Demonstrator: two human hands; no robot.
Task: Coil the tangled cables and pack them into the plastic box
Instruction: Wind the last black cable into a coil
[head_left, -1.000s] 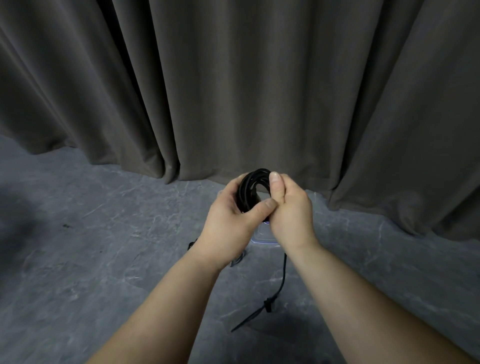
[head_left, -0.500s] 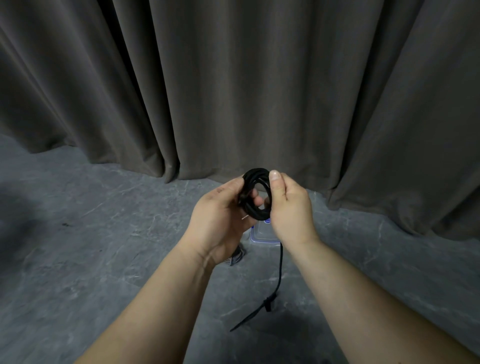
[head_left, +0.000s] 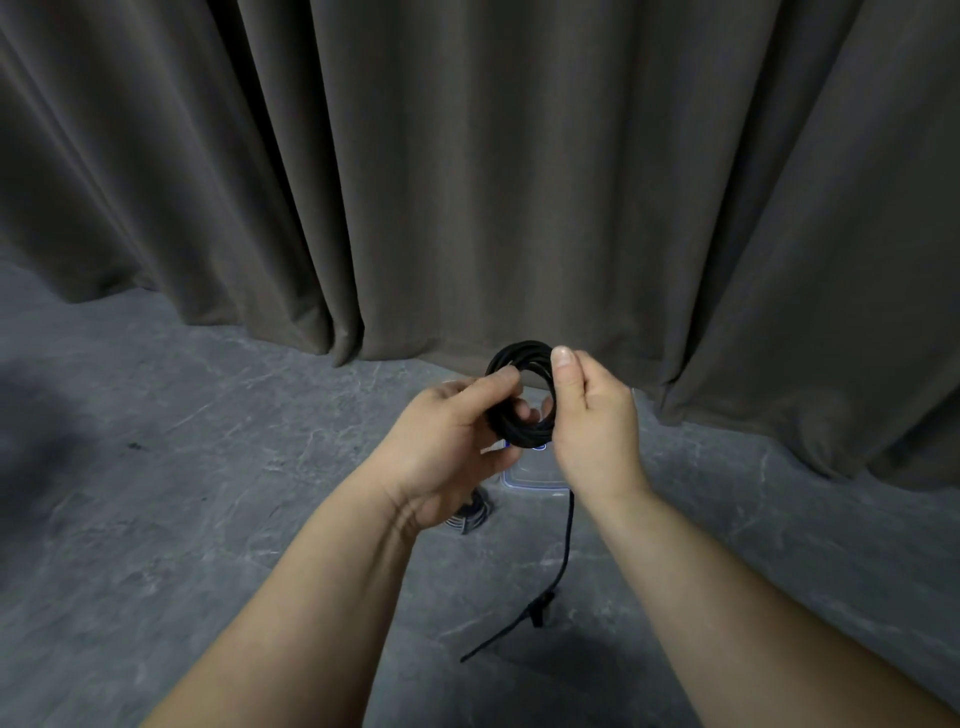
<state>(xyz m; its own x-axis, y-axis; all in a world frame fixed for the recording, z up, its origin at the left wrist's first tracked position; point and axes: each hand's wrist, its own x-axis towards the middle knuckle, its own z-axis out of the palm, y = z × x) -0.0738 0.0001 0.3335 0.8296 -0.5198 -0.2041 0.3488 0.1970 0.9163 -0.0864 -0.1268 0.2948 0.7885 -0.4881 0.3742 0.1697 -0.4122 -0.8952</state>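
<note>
A black cable wound into a small coil (head_left: 521, 358) is held up in front of me. My left hand (head_left: 452, 447) grips the coil's left and lower side with its fingers through the ring. My right hand (head_left: 592, 421) pinches the right side, thumb up on the rim. A loose tail of the cable (head_left: 566, 545) hangs below my right hand to the floor, ending in a strap-like tie (head_left: 498, 636). The clear plastic box (head_left: 530, 480) lies on the floor under my hands, mostly hidden.
Another bundled cable (head_left: 470, 517) lies on the grey stone-pattern floor (head_left: 182, 519) beside the box, partly behind my left wrist. A dark pleated curtain (head_left: 467, 182) hangs across the whole background, reaching the floor just beyond the box.
My left thumb came off the front of the coil and the hand shifted left and lower, opening the ring to view. The hanging tail swung slightly.
</note>
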